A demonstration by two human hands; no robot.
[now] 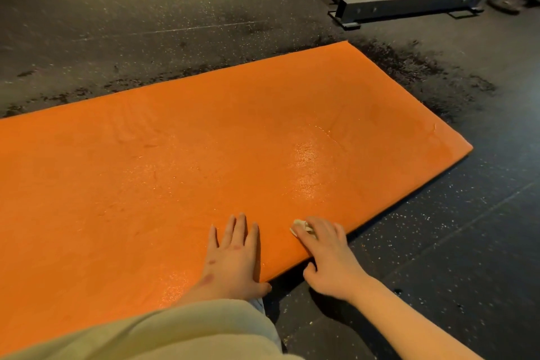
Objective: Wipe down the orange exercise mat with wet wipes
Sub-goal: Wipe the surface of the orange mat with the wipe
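Observation:
The orange exercise mat lies flat on the dark speckled floor and fills most of the view. Wet, shiny streaks show on its right half. My left hand rests flat on the mat near its front edge, fingers straight and spread. My right hand is just to the right, at the mat's front edge, pressing a small crumpled white wet wipe onto the mat; only a bit of the wipe shows beyond the fingertips.
A grey metal frame of a gym machine stands on the floor beyond the mat at the upper right. Dark wet patches line the floor along the mat's far edge. My beige-clad knee covers the mat's near part.

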